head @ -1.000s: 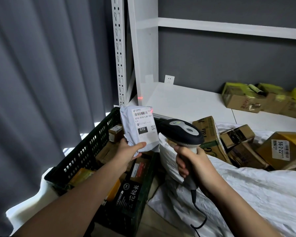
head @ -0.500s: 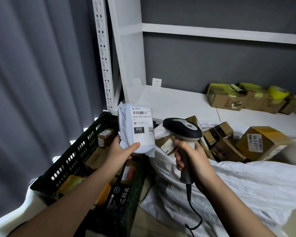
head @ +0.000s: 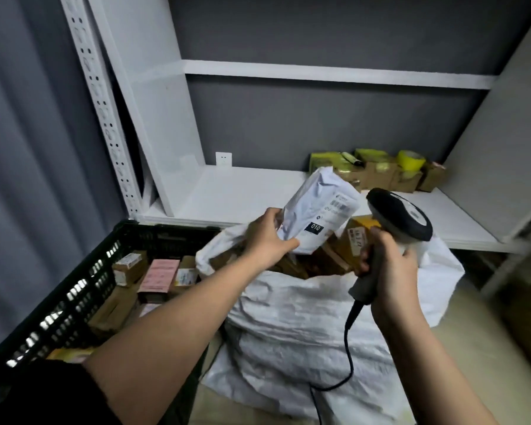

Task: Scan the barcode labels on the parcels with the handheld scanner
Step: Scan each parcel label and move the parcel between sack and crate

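- Black slatted plastic crate on the left has a bunch of small cardboard boxes in it, plus a pink-labelled one.
- Big crinkly white woven sack in the middle is open at the top, brown cartons packed inside.
- More taped boxes sit on the white shelf at the back.
- Left hand pinches a soft white poly mailer by its lower edge, tilted over the sack, barcode label facing up-right.
- Right hand is wrapped tight round the grip of the corded scanner, its dark rounded head just beside the mailer.
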Action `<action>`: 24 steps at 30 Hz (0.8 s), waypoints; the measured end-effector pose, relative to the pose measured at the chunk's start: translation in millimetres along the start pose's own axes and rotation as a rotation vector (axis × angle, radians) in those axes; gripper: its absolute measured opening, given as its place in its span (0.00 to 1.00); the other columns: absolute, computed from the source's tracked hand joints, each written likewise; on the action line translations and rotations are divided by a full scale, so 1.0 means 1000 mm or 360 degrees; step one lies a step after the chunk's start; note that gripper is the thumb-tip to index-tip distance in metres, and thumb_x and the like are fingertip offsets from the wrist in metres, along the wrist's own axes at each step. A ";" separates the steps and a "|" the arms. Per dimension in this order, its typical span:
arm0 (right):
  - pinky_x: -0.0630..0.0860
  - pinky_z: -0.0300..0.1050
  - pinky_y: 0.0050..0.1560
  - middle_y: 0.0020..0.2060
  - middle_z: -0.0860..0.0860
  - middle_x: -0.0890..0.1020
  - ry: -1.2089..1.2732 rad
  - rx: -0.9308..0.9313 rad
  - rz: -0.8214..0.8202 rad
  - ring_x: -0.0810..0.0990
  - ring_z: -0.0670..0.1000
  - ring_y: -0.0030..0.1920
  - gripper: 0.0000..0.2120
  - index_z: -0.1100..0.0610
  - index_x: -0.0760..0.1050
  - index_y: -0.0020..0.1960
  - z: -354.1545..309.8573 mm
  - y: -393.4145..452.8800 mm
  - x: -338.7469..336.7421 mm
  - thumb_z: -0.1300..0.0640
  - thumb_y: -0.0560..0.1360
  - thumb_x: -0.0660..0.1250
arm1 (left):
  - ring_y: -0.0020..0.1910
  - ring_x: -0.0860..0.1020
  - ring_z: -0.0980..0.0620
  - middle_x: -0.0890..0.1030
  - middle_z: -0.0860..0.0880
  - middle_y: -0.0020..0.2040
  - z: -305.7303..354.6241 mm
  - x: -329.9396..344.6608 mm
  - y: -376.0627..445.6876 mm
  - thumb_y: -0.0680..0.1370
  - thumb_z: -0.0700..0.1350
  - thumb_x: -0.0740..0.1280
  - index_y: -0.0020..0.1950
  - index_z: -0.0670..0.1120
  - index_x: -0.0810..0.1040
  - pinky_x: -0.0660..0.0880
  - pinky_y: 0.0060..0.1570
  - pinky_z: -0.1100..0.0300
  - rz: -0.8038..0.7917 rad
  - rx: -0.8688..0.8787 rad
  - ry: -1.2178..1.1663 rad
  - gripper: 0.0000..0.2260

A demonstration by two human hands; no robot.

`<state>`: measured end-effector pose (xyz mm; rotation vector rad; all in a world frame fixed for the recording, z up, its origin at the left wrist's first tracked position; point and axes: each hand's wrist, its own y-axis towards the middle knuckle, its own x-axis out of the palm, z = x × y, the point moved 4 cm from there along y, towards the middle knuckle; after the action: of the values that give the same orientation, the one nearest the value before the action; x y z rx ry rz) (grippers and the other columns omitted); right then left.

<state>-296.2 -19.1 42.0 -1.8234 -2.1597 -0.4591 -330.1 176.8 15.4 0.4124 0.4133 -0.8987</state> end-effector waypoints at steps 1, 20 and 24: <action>0.61 0.39 0.25 0.28 0.53 0.67 -0.0012 -0.0012 0.0032 0.63 0.48 0.24 0.06 0.54 0.66 0.46 -0.002 0.005 -0.008 0.62 0.78 0.63 | 0.55 0.73 0.50 0.73 0.49 0.54 0.000 0.012 0.001 0.71 0.39 0.74 0.65 0.41 0.68 0.65 0.40 0.72 -0.0073 0.0015 0.0016 0.25; 0.61 0.40 0.26 0.27 0.51 0.69 -0.0129 0.0047 0.0014 0.65 0.49 0.23 0.06 0.56 0.67 0.48 -0.002 0.020 -0.031 0.58 0.77 0.64 | 0.62 0.75 0.46 0.72 0.45 0.68 0.000 0.039 0.005 0.78 0.49 0.67 0.76 0.46 0.60 0.73 0.57 0.58 -0.1107 -0.0095 0.1010 0.29; 0.61 0.40 0.26 0.26 0.51 0.69 -0.0160 0.0137 -0.0069 0.64 0.48 0.22 0.06 0.56 0.67 0.50 0.010 0.007 -0.005 0.59 0.77 0.65 | 0.61 0.75 0.48 0.78 0.50 0.62 -0.003 -0.014 0.007 0.78 0.54 0.64 0.70 0.52 0.69 0.71 0.58 0.58 -0.0669 0.0105 0.1091 0.21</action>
<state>-288.1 -18.5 31.1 -1.7925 -2.2514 -0.2847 -332.3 191.1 21.2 0.7118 1.1316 -1.1682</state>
